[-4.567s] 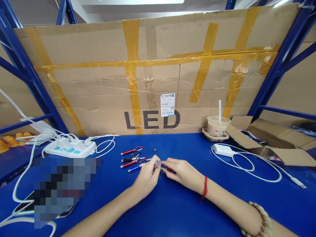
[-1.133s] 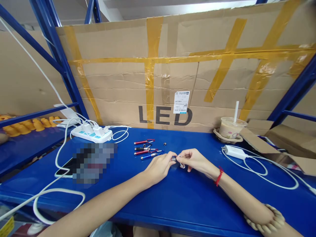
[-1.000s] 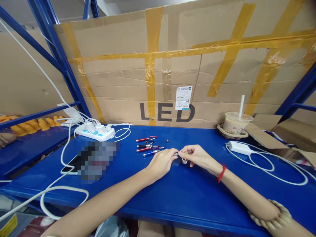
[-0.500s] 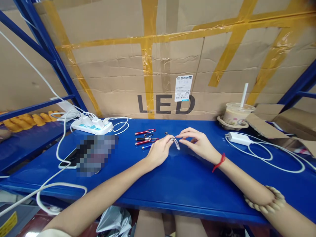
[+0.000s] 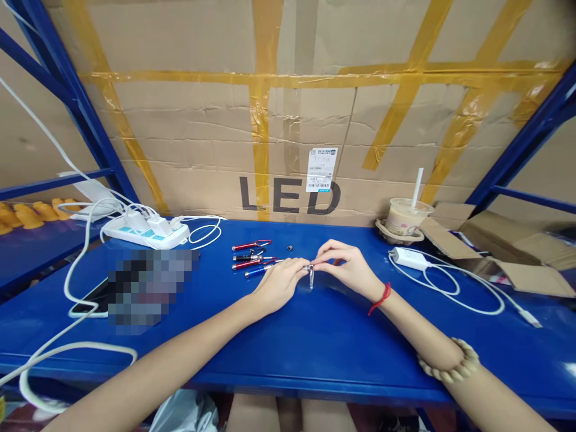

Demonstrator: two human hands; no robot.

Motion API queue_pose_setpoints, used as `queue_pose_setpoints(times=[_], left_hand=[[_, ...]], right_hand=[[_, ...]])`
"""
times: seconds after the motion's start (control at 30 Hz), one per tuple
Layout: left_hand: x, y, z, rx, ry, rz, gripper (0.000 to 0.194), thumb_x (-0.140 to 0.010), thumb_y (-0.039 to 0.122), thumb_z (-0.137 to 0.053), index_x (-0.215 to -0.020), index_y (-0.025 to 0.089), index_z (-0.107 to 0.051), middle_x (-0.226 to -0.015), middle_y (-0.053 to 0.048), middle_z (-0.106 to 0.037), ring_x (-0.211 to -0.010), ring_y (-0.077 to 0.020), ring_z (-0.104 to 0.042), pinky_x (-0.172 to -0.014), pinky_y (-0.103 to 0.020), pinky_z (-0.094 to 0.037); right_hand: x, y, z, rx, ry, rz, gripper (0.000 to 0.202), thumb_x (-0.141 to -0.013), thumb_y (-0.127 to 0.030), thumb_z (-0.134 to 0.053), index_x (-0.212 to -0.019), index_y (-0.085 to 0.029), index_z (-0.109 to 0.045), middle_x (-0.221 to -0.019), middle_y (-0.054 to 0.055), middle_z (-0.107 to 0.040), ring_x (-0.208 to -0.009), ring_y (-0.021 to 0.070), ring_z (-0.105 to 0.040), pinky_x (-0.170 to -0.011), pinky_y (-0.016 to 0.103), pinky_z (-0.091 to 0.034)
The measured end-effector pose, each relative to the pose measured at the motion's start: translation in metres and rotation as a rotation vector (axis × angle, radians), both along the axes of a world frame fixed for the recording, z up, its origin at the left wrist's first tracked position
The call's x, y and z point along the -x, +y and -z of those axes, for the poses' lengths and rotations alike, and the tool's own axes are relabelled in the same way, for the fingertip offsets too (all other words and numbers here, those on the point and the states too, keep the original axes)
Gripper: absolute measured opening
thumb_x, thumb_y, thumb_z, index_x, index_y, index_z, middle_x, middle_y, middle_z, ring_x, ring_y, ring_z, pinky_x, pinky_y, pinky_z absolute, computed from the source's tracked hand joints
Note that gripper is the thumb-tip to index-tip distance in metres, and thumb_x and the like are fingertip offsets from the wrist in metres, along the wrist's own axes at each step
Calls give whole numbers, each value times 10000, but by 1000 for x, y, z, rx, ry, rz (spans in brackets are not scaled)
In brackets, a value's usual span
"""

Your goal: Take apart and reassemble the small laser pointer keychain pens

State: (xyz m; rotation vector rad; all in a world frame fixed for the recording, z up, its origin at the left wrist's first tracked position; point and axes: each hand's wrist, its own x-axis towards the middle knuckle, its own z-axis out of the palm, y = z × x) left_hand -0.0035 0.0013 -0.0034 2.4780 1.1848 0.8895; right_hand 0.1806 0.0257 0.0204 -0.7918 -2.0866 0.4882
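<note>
We are gripping small silver piece (image 5: 307, 267) in left hand (image 5: 279, 285), fingers curled round it; right hand (image 5: 344, 265) is pinching its end, just right of left hand. For good work, we should be bracing left hand, pushing or twisting only in line, leaving silver clip (image 5: 311, 281) dangling free between hands. Exposed end is pointing toward right hand; long axis seemingly running crosswise, mostly hidden in left hand.
</note>
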Motion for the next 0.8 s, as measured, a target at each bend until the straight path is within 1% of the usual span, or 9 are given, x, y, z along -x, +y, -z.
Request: queue_pose_setpoints(times=[0.17,0.3,0.43,0.5,0.67,0.8], left_hand=[[-1,-3,-1,16,-11,48,280,-905,266,-277,-1002,220,-536,-1005,-20,-610,-900,-154,-540,-814,-277,-407],[1,-6,1,33,-26,55,268,-904,272,-279,-997,218,-525,-1004,-28,-608,-900,-156,-550,-803,-280,-413],[3,-9,1,100,-64,26,208,-894,267,-299,-939,212,-495,-956,-16,-614,-851,-158,-572,-729,-264,-427],[4,-10,-1,119,-71,31,173,-888,248,-312,-915,209,-479,-944,-9,-616,-826,-153,-578,-698,-251,-426],[5,-11,-1,85,-55,46,135,-881,237,-335,-901,203,-464,-948,-15,-619,-844,-157,-582,-686,-242,-423],[6,-10,1,40,-51,11,140,-881,212,-325,-909,203,-462,-938,-16,-620,-845,-152,-583,-693,-238,-428]], right_hand=[[-2,0,-1,78,-13,-87,224,-657,-402,-674,-639,-179,-685,-716,31,-585,-624,114,-542,-478,215,-424],[1,-1,-1,96,-14,-129,222,-670,-382,-669,-598,-172,-665,-715,33,-574,-622,117,-541,-492,225,-436],[4,-4,3,54,-15,-116,219,-703,-363,-645,-601,-169,-659,-705,32,-553,-599,113,-523,-486,229,-426],[4,-5,5,24,-26,-110,228,-711,-361,-638,-593,-166,-647,-698,30,-538,-592,110,-513,-483,227,-420],[7,-8,9,-3,-55,-87,256,-716,-368,-633,-571,-160,-594,-673,24,-525,-583,110,-498,-486,225,-406],[13,-11,9,40,-51,7,291,-718,-387,-624,-552,-158,-558,-644,20,-522,-568,110,-493,-460,216,-380]])
